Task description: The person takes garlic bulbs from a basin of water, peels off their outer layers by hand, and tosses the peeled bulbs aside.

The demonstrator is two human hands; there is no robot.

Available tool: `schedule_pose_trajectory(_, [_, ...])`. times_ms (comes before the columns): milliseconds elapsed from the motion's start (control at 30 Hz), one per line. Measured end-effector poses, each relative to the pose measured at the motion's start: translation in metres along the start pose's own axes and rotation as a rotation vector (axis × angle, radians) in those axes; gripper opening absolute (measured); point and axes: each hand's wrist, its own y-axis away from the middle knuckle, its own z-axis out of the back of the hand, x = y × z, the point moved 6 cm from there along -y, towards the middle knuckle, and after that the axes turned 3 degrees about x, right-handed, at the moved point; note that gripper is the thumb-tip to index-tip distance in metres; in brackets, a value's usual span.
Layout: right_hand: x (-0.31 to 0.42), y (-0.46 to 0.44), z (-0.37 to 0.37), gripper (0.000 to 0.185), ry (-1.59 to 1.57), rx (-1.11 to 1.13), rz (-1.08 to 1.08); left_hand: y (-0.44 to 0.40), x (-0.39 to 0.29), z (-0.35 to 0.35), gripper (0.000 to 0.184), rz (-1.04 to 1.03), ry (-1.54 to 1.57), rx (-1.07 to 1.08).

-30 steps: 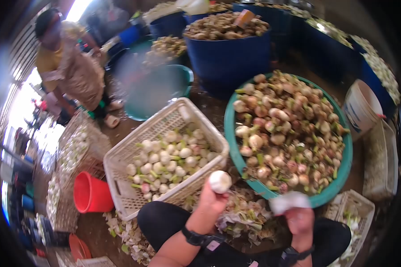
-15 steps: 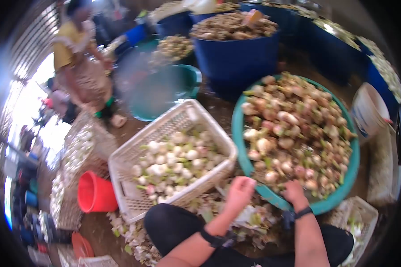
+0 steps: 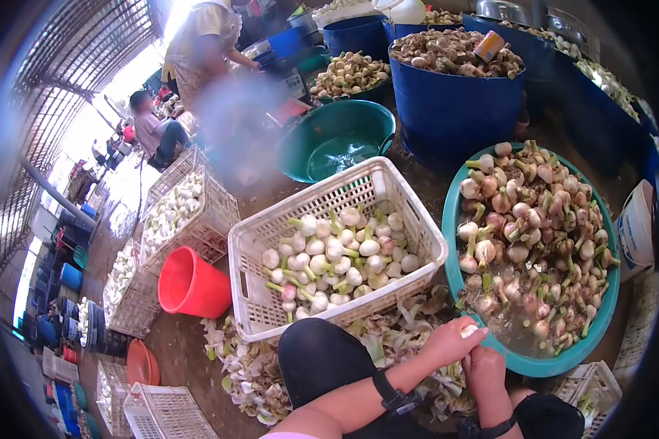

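Observation:
My left hand [image 3: 452, 342] is closed around a garlic bulb [image 3: 468, 331], of which a small white part shows between the fingers. Right below it, my right hand [image 3: 485, 369] is closed, its fingers close against the left hand's; what they pinch, if anything, is hidden. Both hands are at the near left rim of a round teal tub [image 3: 452, 252], over my lap. Unpeeled garlic bulbs [image 3: 518, 253] with stems are heaped in the tub, with murky water at its near side. To the left, a white plastic crate [image 3: 255, 331] holds cleaned garlic bulbs [image 3: 334, 249].
Peeled garlic skins [image 3: 252, 373] litter the floor around my knees. A red bucket [image 3: 190, 282] stands left of the crate. Behind are a green basin [image 3: 300, 157] with water and a blue barrel [image 3: 454, 110] heaped with garlic. Other people work farther back, one standing person [image 3: 201, 51] among them.
My hands have come together at the tub's rim; before, they were apart, the right one at the bulbs. White now shows in my left hand. The view has swung left, shifting the scene rightward.

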Motion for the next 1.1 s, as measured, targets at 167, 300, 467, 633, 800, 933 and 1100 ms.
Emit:
schedule_pose_trajectory(167, [-0.011, -0.007, -0.009, 0.013, -0.163, -0.019, -0.132, -0.019, 0.031, -0.017, 0.038, 0.014, 0.238, 0.1])
schedule_pose_trajectory(300, [-0.048, 0.001, -0.049, 0.021, -1.367, 0.128, -0.651, -0.016, 0.028, -0.022, 0.035, -0.055, 0.453, 0.063])
schedule_pose_trajectory(467, [-0.017, -0.001, -0.002, 0.021, -0.463, -0.017, -0.159, -0.018, 0.017, -0.017, 0.036, -0.112, 0.432, 0.219])
schedule_pose_trajectory(633, [-0.047, 0.006, -0.021, 0.024, -0.654, 0.099, -0.397, -0.011, 0.015, -0.024, 0.038, 0.005, 0.422, 0.356])
schedule_pose_trajectory(800, [-0.041, 0.012, -0.019, 0.023, -1.359, 0.002, -0.65, -0.014, 0.004, -0.017, 0.046, -0.214, 0.493, 0.335])
schedule_pose_trajectory(933, [-0.031, 0.012, 0.002, 0.021, -0.329, -0.252, -0.015, 0.005, -0.006, -0.021, 0.053, 0.009, 0.196, 0.499])
schedule_pose_trajectory(1100, [-0.081, 0.024, -0.052, 0.016, -1.574, -0.035, -0.878, 0.034, -0.034, -0.027, 0.053, -0.895, -0.42, 0.082])
